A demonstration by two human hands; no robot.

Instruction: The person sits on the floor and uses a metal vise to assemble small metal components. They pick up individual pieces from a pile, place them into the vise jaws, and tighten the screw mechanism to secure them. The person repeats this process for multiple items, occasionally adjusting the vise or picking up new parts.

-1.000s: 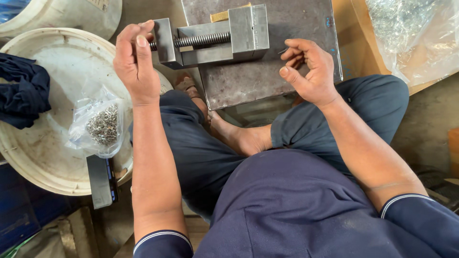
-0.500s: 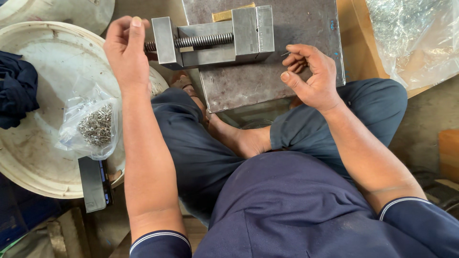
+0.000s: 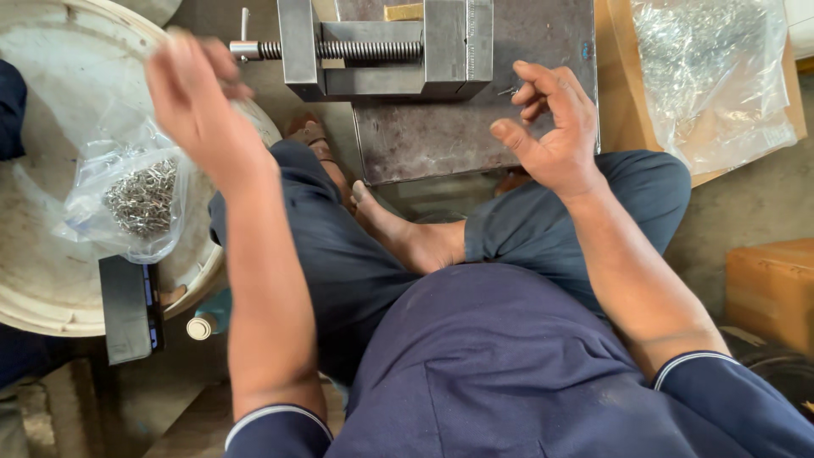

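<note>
Grey metal vise [image 3: 386,47] with a ridged screw sits at the top middle on a flat steel plate [image 3: 462,136], where the right hand [image 3: 551,127] pinches a tiny pin while the blurry left hand [image 3: 199,106], grip unclear, hovers over a crinkly bag of shiny pins [image 3: 136,195].

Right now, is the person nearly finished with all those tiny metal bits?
Hard to say how many are finished: no pile of done pieces shows. In hand: the right hand pinches a small metal piece by the vise on the steel plate; the left hand is blurred above the open bag of metal bits. Left: that bag looks quite full.
</note>
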